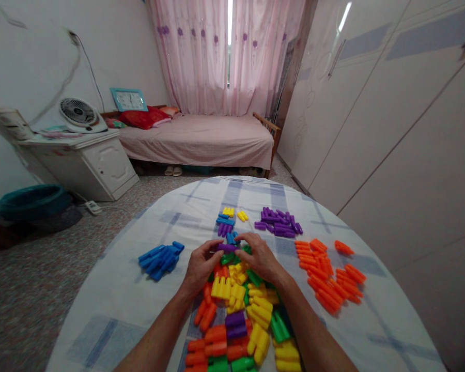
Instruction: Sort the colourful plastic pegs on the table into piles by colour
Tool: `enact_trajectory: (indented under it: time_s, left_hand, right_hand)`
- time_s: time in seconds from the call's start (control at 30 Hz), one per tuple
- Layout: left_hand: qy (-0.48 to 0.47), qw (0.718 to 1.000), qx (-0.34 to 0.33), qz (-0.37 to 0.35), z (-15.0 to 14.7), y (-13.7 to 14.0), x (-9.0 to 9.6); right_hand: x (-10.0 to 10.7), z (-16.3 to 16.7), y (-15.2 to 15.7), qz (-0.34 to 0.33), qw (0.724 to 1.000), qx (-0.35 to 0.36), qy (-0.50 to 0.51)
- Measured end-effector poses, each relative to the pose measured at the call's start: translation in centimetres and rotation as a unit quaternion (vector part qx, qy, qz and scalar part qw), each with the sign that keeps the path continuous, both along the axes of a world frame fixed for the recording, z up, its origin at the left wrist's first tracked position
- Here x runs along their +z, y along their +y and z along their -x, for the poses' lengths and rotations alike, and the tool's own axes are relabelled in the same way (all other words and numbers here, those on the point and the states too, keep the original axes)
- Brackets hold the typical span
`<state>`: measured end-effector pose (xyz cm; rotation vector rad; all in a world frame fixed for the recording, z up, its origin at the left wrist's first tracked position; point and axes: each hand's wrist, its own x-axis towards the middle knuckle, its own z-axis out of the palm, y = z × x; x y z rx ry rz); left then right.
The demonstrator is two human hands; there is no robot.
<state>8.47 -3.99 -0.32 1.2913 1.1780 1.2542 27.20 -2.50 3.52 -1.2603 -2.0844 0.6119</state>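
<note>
Both hands meet over the pile in the middle of the table. My left hand (pixel 202 264) pinches the left end of a purple plastic building block (pixel 227 248). My right hand (pixel 260 258) has its thumb at the block's right end, with the fingers curled beside a small blue block (pixel 231 237). Whether the blue and purple blocks are joined, I cannot tell. Under and in front of the hands lie mixed blocks: yellow blocks (pixel 221 287), orange blocks (pixel 216 334), green blocks (pixel 280 326) and a purple block (pixel 236 325). The forearms hide part of this pile.
On the tablecloth (pixel 147 305) lie blue blocks (pixel 161 260) at left, purple blocks (pixel 281 222) beyond my right hand and orange blocks (pixel 325 274) at right. A small row of joined blocks (pixel 225 221) sits just beyond the hands. A bed (pixel 201 137) stands behind the table.
</note>
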Motion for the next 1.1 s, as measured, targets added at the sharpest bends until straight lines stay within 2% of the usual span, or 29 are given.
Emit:
enact_trajectory:
  time_s: [0.13,0.3,0.67,0.8,1.0,1.1]
  left_hand:
    - [-0.057,0.998,0.005,0.01,-0.1,-0.1,0.7]
    - [-0.09,0.996,-0.014,0.023,-0.4,-0.4,1.4]
    - [-0.061,0.998,-0.024,0.018,-0.1,-0.3,0.9]
    - [-0.087,0.996,-0.002,0.021,0.2,-0.2,1.2]
    - [-0.101,0.994,0.013,0.033,0.3,-0.1,1.6]
    - [-0.099,0.994,0.012,0.041,0.2,-0.1,1.5]
  right_hand:
    - [0.9,0.5,-0.4,0.026,0.999,0.03,0.034]
    - [1.3,0.6,-0.6,0.025,0.999,0.012,0.03]
    - [1.6,-0.5,-0.3,0.027,0.997,0.043,0.058]
    - [2.1,-1.7,0.3,0.029,0.998,-0.01,0.062]
    - [1.4,-5.8,1.9,0.005,0.985,-0.17,0.015]
    - [0.7,-7.3,2.2,0.044,0.983,-0.174,-0.028]
